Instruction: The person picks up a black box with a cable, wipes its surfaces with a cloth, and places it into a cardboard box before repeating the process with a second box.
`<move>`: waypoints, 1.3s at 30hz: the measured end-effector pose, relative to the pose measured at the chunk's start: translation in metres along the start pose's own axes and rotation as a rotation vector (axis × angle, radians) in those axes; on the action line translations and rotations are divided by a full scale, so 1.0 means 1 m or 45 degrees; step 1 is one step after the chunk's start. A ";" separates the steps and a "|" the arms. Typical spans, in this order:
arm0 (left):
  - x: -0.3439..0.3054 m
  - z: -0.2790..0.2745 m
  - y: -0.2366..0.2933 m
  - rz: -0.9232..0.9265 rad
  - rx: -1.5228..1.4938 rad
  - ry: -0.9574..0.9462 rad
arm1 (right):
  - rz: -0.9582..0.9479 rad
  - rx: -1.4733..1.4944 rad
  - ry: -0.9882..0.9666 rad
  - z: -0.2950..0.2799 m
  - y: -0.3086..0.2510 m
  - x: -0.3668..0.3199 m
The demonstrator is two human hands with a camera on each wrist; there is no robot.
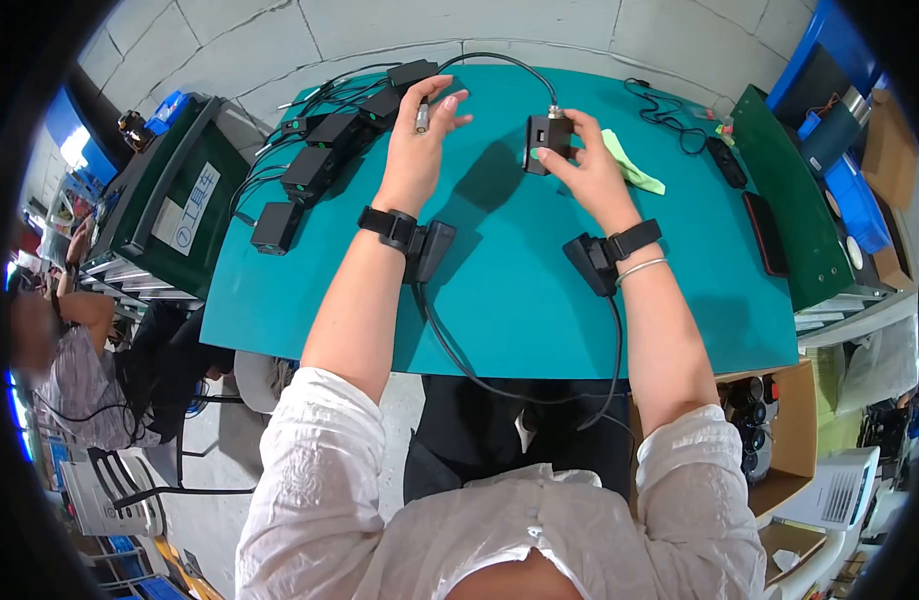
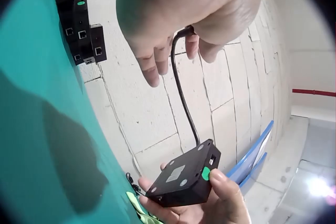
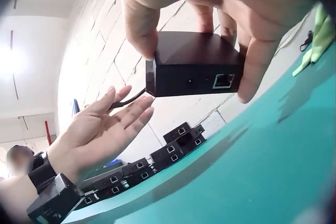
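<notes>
A small black box (image 1: 548, 143) is gripped by my right hand (image 1: 594, 170), thumb on one side near its green dot, raised over the table. A black cable (image 2: 181, 85) leaves the box and arcs across to my left hand (image 1: 415, 150). The silver connector (image 1: 422, 116) at the cable's end lies between the left thumb and fingers. In the right wrist view the box (image 3: 197, 66) shows a port on its side, and the left hand (image 3: 100, 132) has its other fingers extended. The two hands are apart.
Several black boxes (image 1: 308, 172) with cables stand at the table's back left. A green cloth (image 1: 634, 165), a coiled cable (image 1: 669, 112) and a phone (image 1: 765, 233) lie on the right of the teal table (image 1: 499, 310). Green cabinets flank it; a person sits at far left.
</notes>
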State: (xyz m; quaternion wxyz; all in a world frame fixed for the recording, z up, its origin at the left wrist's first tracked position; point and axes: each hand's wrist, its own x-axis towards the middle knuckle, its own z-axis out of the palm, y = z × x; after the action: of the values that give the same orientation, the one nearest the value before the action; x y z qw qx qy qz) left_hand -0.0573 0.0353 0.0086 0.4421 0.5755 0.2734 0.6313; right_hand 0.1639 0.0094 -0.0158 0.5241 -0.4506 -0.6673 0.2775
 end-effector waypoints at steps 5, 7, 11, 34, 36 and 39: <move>-0.005 0.010 0.006 0.015 -0.046 -0.206 | 0.050 0.249 -0.050 0.008 -0.010 -0.004; -0.008 0.014 0.009 -0.052 -0.102 -0.241 | 0.096 0.309 -0.057 0.008 -0.013 -0.004; -0.009 0.018 0.010 -0.111 -0.116 -0.297 | 0.384 0.621 -0.117 0.004 -0.024 -0.005; -0.011 0.022 0.008 -0.169 -0.194 -0.420 | 0.779 1.310 -0.260 0.007 -0.026 -0.004; -0.013 0.026 0.010 -0.177 -0.097 -0.382 | 0.717 1.162 -0.258 0.010 -0.044 -0.010; -0.015 0.028 0.012 -0.201 -0.076 -0.348 | 0.668 0.894 -0.298 0.010 -0.046 -0.013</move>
State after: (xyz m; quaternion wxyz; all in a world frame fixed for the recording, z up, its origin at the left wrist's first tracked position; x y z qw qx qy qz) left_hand -0.0335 0.0123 0.0172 0.5401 0.6194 0.2363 0.5185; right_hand 0.1410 -0.0214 0.0144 0.4781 -0.3649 -0.4508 0.6596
